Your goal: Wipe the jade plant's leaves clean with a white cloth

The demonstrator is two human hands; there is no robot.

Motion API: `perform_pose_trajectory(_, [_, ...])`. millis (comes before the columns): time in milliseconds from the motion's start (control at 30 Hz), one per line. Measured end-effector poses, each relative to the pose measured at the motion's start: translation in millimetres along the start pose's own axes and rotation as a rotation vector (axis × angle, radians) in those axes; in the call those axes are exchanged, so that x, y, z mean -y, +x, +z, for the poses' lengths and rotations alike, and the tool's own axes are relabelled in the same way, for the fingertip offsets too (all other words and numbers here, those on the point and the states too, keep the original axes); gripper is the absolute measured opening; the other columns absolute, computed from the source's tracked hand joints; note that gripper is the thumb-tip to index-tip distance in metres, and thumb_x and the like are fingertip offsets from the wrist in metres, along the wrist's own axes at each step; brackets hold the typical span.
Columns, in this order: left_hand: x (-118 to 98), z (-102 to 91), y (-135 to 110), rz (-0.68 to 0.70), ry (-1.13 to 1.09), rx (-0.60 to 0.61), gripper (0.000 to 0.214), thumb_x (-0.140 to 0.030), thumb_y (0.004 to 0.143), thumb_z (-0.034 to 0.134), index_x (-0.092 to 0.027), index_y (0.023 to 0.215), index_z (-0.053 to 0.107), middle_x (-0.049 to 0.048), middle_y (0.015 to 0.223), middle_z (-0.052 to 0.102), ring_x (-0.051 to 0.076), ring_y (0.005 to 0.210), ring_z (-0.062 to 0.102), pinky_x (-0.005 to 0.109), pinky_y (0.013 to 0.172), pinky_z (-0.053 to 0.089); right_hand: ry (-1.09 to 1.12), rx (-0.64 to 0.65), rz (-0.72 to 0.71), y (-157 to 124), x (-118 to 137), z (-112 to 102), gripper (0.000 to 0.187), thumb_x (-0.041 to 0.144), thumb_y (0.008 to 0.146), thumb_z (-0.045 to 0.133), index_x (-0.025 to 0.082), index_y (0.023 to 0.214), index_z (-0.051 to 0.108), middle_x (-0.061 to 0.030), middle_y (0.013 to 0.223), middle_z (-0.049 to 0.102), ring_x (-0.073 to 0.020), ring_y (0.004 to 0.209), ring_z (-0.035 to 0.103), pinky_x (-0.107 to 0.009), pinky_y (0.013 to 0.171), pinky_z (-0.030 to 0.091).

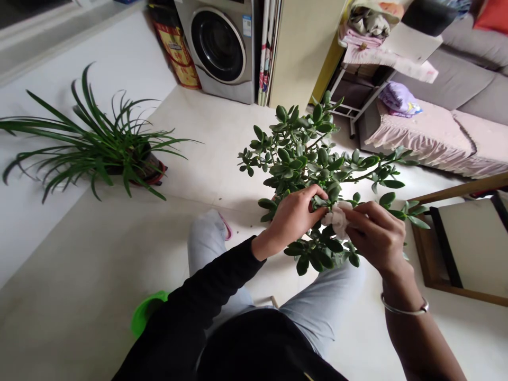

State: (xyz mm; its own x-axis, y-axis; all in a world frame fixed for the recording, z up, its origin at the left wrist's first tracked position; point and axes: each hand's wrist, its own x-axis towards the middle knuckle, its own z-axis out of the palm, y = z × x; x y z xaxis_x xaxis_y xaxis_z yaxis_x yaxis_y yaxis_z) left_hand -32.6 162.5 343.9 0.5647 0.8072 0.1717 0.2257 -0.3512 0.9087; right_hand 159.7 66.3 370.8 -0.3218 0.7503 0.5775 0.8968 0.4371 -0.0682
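A jade plant (pixel 296 161) with thick, rounded green leaves stands in front of me, between my knees and the far furniture. My left hand (pixel 288 219) reaches into its near side, thumb and fingers curled in a pinch around a leaf. Just to the right, my right hand (pixel 375 233) grips a crumpled white tissue (pixel 338 219) and presses it near the same leaves. The two hands almost meet at the tissue. Foliage and my left hand hide most of the pot.
A long-leaved potted plant (pixel 115 148) stands by the left wall. Behind are a washing machine (pixel 218 47) and a metal-framed rack (pixel 361 100). A sofa (pixel 436 127) is at the right, with a wooden frame (pixel 431 254) nearer. A green bucket (pixel 138 315) sits on the floor by my left arm.
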Motion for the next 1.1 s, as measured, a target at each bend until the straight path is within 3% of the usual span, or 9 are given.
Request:
perform_pose_trajectory(167, [-2,-1.4,1,-0.010,-0.010,0.022,0.012,-0.018,0.093,0.071,-0.021,0.103,0.066,-0.0029,0.081,0.069,0.013,0.069,0.062,0.027,0.069,0.048,0.091,-0.149,0.133,-13,5,-10,0.038,0.010,0.090,0.064,0.033,0.116,0.077,-0.0033,0.086,0.065,-0.0168,0.067,0.058,-0.031,0.056,0.042])
perform_pose_trajectory(233, [-3,-2.0,1,-0.039,-0.012,0.020,0.012,-0.018,0.091,0.070,-0.022,0.101,0.065,-0.0035,0.079,0.067,0.013,0.069,0.062,0.028,0.069,0.049,0.128,-0.288,0.311,-20,7,-14,0.026,0.013,0.085,0.071,0.030,0.103,0.080,-0.0013,0.080,0.061,-0.0158,0.064,0.054,-0.030,0.055,0.038])
perform_pose_trajectory(333, [-3,-1.1,2,-0.053,-0.034,0.017,0.017,-0.020,0.089,0.072,-0.022,0.102,0.061,-0.0037,0.081,0.068,0.013,0.068,0.062,0.029,0.070,0.050,0.311,-0.426,0.718,-30,7,-15,0.012,0.020,0.083,0.073,0.024,0.092,0.079,-0.0004,0.076,0.062,-0.0157,0.064,0.054,-0.029,0.057,0.039])
perform_pose_trajectory(433, [0,1.5,2,-0.035,-0.072,0.005,0.028,-0.019,0.087,0.074,-0.021,0.110,0.057,0.0007,0.099,0.073,0.013,0.072,0.064,0.031,0.074,0.054,0.491,-0.293,0.973,-33,6,-12,0.019,0.030,0.092,0.062,0.020,0.090,0.077,-0.0013,0.070,0.063,-0.0173,0.062,0.057,-0.029,0.054,0.041])
perform_pose_trajectory(567, [4,2.8,3,-0.041,-0.040,0.047,0.055,-0.013,0.084,0.074,-0.018,0.136,0.053,0.0065,0.111,0.074,0.016,0.080,0.069,0.034,0.083,0.058,0.311,-0.073,0.914,-20,7,-5,0.026,0.033,0.091,0.056,0.023,0.067,0.059,-0.0011,0.064,0.056,-0.0162,0.056,0.050,-0.029,0.050,0.036])
perform_pose_trajectory(633, [5,1.5,4,-0.035,-0.028,0.071,0.057,-0.012,0.083,0.073,-0.018,0.137,0.056,0.0071,0.111,0.075,0.019,0.089,0.072,0.036,0.088,0.059,0.220,-0.012,0.852,-10,10,-1,0.021,0.029,0.085,0.057,0.023,0.065,0.054,-0.0019,0.071,0.058,-0.0165,0.060,0.053,-0.029,0.054,0.039])
perform_pose_trajectory(767, [4,-2.4,5,0.012,-0.071,0.105,0.040,-0.010,0.084,0.072,-0.017,0.123,0.065,0.0074,0.110,0.077,0.022,0.099,0.075,0.037,0.095,0.061,0.230,0.080,0.790,9,16,2,0.011,0.029,0.081,0.059,0.022,0.073,0.059,-0.0006,0.076,0.059,-0.0165,0.067,0.057,-0.029,0.063,0.043])
perform_pose_trajectory(900, [3,-2.7,4,0.019,-0.084,0.109,0.041,-0.008,0.085,0.071,-0.016,0.124,0.065,0.0088,0.112,0.078,0.023,0.104,0.076,0.038,0.100,0.060,0.279,0.187,0.850,20,16,-1,0.016,0.036,0.076,0.067,0.021,0.081,0.067,0.0016,0.068,0.060,-0.0153,0.061,0.053,-0.027,0.059,0.038])
perform_pose_trajectory(1100, [4,1.2,3,0.035,-0.068,0.091,0.044,-0.006,0.085,0.069,-0.016,0.127,0.065,0.0095,0.116,0.078,0.024,0.108,0.075,0.039,0.102,0.060,0.373,0.321,0.857,27,10,1,0.027,0.038,0.079,0.065,0.018,0.096,0.073,0.0004,0.072,0.066,-0.0158,0.066,0.054,-0.028,0.064,0.040])
